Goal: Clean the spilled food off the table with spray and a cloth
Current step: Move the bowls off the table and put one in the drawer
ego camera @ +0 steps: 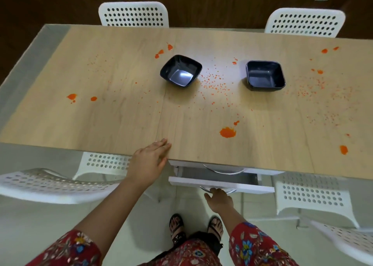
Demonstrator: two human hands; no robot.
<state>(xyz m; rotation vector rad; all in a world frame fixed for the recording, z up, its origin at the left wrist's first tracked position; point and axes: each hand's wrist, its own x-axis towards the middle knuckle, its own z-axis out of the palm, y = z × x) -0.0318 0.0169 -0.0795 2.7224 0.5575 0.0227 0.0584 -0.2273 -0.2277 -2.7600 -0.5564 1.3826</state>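
Spilled food (227,132): orange, roughly a dozen wet blobs plus fine grains, scattered across the wood-grain worktop (121,124), densest between and right of two empty dark square bowls (181,70). Four white perforated chairs (133,14). Left hand (150,160): flat, fingers straight, on the near edge. Right hand (219,199): fingers curled on the metal handle (202,189) of one pulled-out drawer (252,187).

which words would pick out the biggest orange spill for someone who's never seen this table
Start at the long wooden table and find the open white drawer under its near edge. Just beyond that drawer, on the tabletop, lies the orange spill. It is the widest solid blob, far bigger than the scattered crumbs and small drops.
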